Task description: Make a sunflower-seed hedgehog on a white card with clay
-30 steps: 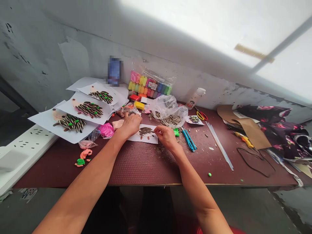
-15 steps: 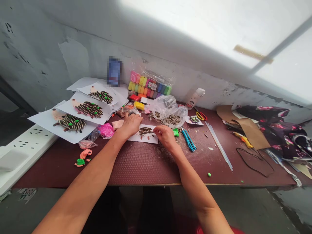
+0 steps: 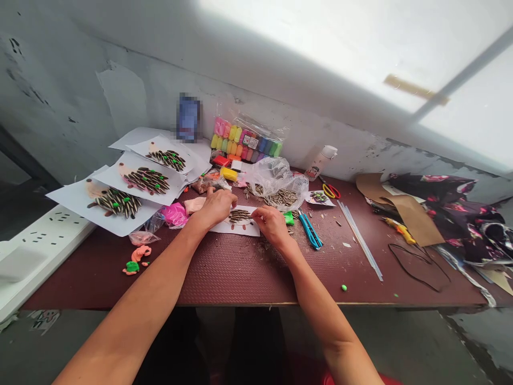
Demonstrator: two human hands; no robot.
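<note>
A small white paper [image 3: 249, 229] lies in front of me, bearing a hedgehog shape with rows of striped sunflower seeds [image 3: 239, 215] and small brown clay pieces along its lower edge. My left hand [image 3: 218, 207] is over the paper's left end, fingers curled; whatever it may hold is hidden. At the right end, my right hand [image 3: 271, 223] has thumb and forefinger pinched together close to the hedgehog's snout. What sits in that pinch is too small to make out. Just behind my left hand is a bag of brown clay [image 3: 202, 183].
Finished seed hedgehogs on paper [image 3: 144, 181] are stacked at left beside a white power strip [image 3: 56, 235]. Behind are a clay pack [image 3: 248, 140] and a bag of seeds [image 3: 284, 195]. A blue cutter [image 3: 310, 231], scissors [image 3: 331, 191], clear sticks [image 3: 360, 240] and a bottle [image 3: 321, 162] are to the right.
My left hand has shifted slightly, its fingers bending a little differently. My right hand stays pinched at the same spot, and the paper has not moved.
</note>
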